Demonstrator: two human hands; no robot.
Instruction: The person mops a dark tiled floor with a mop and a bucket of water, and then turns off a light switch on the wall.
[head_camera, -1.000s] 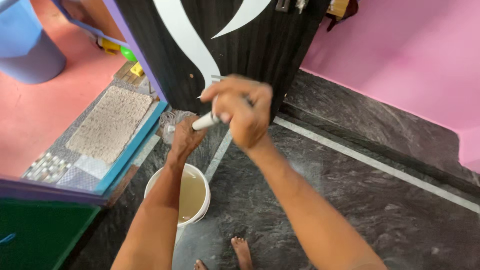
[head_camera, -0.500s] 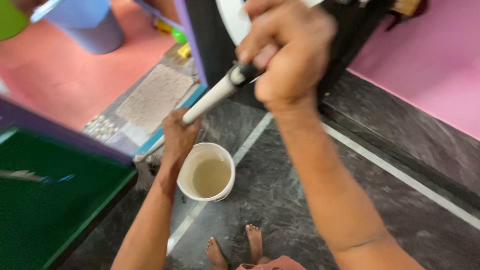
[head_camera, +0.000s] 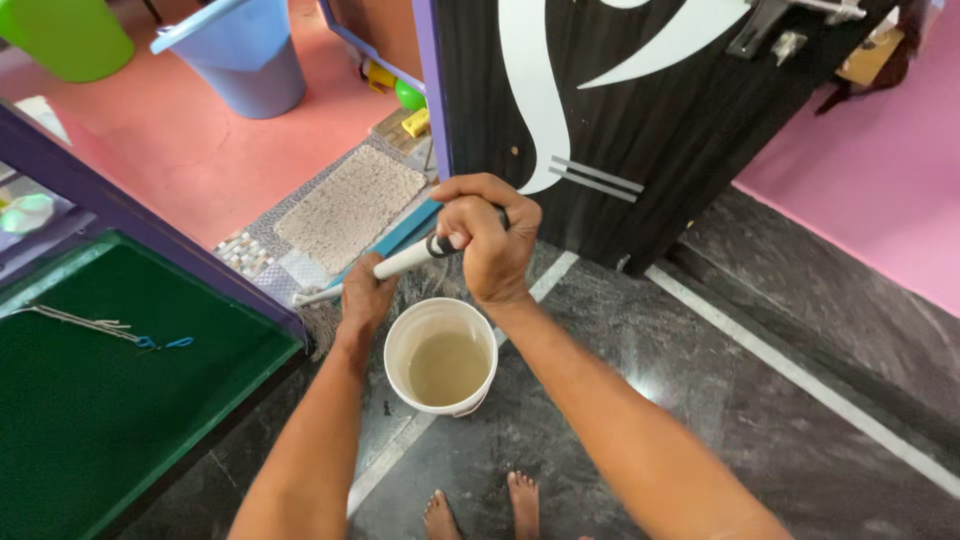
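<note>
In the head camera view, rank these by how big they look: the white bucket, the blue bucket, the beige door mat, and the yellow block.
1. Beige door mat
2. Blue bucket, cut off by the frame and farther away, so close to the mat
3. White bucket, nearer the camera
4. Yellow block

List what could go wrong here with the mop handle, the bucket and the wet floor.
1. The white round plastic bucket of murky water stands right under both hands; a swing of the white mop handle might tip it.
2. Bare feet stand on the glossy dark stone floor, so spilled water could cause a slip.
3. The right hand works close to the dark wooden door and may knock it.
</note>
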